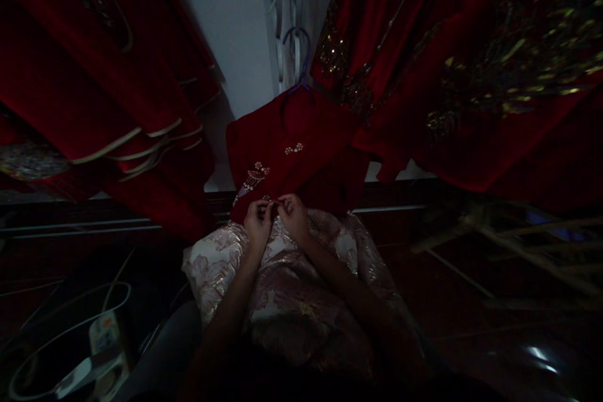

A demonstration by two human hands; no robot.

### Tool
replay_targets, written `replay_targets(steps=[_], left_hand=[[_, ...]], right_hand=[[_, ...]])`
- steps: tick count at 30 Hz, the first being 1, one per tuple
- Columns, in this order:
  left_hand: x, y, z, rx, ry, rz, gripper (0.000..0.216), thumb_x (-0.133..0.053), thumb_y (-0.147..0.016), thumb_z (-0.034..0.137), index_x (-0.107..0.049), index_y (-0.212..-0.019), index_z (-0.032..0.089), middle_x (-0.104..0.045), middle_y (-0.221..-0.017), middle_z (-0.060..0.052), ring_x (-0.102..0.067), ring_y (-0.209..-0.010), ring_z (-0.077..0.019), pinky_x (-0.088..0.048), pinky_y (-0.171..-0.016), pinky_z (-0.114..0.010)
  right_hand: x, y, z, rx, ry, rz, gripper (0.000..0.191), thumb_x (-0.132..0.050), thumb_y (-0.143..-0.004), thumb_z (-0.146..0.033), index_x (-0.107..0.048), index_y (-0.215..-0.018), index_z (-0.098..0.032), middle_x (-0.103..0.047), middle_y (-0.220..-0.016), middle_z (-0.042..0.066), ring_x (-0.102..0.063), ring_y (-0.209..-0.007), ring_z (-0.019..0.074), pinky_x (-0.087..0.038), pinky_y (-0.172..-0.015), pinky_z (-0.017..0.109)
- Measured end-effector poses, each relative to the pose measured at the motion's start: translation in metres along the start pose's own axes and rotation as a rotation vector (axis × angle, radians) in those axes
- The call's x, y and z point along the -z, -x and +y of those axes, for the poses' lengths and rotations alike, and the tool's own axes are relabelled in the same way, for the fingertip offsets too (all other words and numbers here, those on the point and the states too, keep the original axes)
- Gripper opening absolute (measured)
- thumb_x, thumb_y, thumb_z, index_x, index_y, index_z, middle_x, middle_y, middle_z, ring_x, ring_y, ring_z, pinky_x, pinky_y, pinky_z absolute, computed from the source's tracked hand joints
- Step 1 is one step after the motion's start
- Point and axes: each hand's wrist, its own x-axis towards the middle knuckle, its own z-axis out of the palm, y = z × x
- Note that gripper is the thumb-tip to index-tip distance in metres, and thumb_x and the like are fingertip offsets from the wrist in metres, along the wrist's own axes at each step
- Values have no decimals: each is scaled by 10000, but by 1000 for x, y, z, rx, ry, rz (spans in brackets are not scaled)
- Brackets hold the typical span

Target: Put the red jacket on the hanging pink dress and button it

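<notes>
A dark red garment (301, 132) hangs on a purple hanger (298, 53) in front of me, with pearl-like fasteners (293, 149) and a beaded tassel ornament (252, 181) on its front. My left hand (257, 221) and my right hand (293, 215) meet at its lower edge, fingers pinched together on a small beaded fastener (272, 200) there. Below my forearms lies a pale pink and gold brocade fabric (292, 289).
More red velvet garments hang on the left (94, 88) and, with gold embroidery, on the right (471, 63). A white power strip with cords (101, 339) lies on the dark floor at the lower left. Wooden frame pieces (513, 239) stand at the right.
</notes>
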Motion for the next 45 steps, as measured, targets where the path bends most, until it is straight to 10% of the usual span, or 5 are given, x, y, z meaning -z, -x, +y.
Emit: replay_targets(steps=[11,17,30,42,45], left_hand=[[1,-5,9,70,262,-98,192,-556,-837,320,-552,-987,200,-675,-829,-21,-668,-777,-133,-517,-730,-252],[2,-55,18,361,463,-307,454,-506,-837,565,-621,-997,156,-662,-718,-38,-619,-545,-125,-489,-464,-224],[-15,-85,39,536,937,-124,328,-753,-682,386,-674,-916,171,-694,-1065,-86,-660,-879,-112,-523,-802,-258],[-29,-87,34,314,498,53,301,-705,-698,428,-618,-792,156,-658,-731,-14,-574,-612,-92,-437,-523,-174],[-28,-87,45,340,467,-135,387,-632,-753,541,-604,-703,158,-592,-596,14,-511,-507,-89,-420,-476,-192]], right_hand=[[-2,4,2,64,3,-1,323,-542,-659,-126,-470,-964,-206,-485,-878,-9,-473,-700,116,-417,-670,246],[-3,4,7,42,-48,55,352,-541,-727,-173,-451,-1067,-191,-524,-989,52,-516,-840,156,-444,-751,277],[1,3,8,10,-98,57,253,-442,-745,-147,-482,-990,-198,-553,-969,50,-533,-879,165,-434,-828,296],[0,3,10,5,-95,55,248,-443,-747,-160,-478,-988,-205,-558,-960,53,-542,-877,169,-440,-826,298],[0,4,12,8,-75,76,232,-457,-743,-171,-474,-971,-202,-558,-936,50,-545,-865,171,-445,-827,304]])
